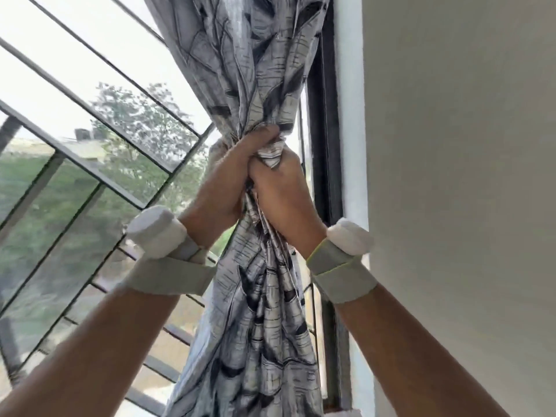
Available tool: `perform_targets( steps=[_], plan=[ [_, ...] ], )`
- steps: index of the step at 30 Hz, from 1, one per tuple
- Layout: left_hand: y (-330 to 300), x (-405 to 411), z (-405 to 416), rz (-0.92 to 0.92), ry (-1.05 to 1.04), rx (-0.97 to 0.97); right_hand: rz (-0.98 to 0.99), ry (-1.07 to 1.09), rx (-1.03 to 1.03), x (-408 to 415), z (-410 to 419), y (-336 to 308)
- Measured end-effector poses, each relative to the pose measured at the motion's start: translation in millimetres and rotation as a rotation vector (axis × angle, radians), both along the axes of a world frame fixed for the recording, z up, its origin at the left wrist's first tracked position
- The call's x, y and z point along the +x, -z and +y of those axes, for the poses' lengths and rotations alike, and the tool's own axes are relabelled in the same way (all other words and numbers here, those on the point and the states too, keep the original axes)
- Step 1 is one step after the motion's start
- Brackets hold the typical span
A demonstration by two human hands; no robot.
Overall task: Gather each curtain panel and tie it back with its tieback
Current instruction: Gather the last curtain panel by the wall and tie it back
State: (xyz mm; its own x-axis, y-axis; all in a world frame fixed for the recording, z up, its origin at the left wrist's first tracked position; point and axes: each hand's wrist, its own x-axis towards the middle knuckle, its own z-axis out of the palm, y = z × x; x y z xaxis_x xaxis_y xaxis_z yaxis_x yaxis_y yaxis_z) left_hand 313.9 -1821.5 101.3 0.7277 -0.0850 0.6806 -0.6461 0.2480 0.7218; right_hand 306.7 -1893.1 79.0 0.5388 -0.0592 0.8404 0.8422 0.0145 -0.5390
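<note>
A grey and white leaf-print curtain panel (258, 320) hangs at the right side of the window, bunched tight at mid height. My left hand (228, 173) wraps the bunch from the left, its fingers curled over the top of the gather. My right hand (282, 188) grips the same bunch from the right, just below, pinching a strip of the same printed cloth (270, 155) between the two hands. I cannot tell whether that strip is the tieback or a fold of the panel. Both wrists wear grey straps with white pads.
The window with a slanted metal grille (99, 179) fills the left, trees outside. The dark window frame (325, 139) runs right behind the curtain. A plain white wall (457, 176) takes up the right side.
</note>
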Motion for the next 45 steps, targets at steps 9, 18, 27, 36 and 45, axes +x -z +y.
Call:
perform_targets(
  steps=[9,18,27,36,45],
  plan=[
    [-1,21,-181,0.031,-0.111,-0.133,0.066,0.044,0.075,45,-174,-5],
    [3,40,-236,-0.048,-0.117,-0.114,0.034,0.051,0.064,60,-232,-1],
    [4,47,-238,-0.070,-0.075,-0.156,0.036,0.074,0.078,62,-232,2],
    [5,52,-249,-0.117,-0.151,-0.158,0.020,-0.029,0.079,71,-243,2],
    [-4,81,-349,-0.199,-0.170,-0.187,0.025,-0.076,0.082,95,-342,-7]
  ],
)
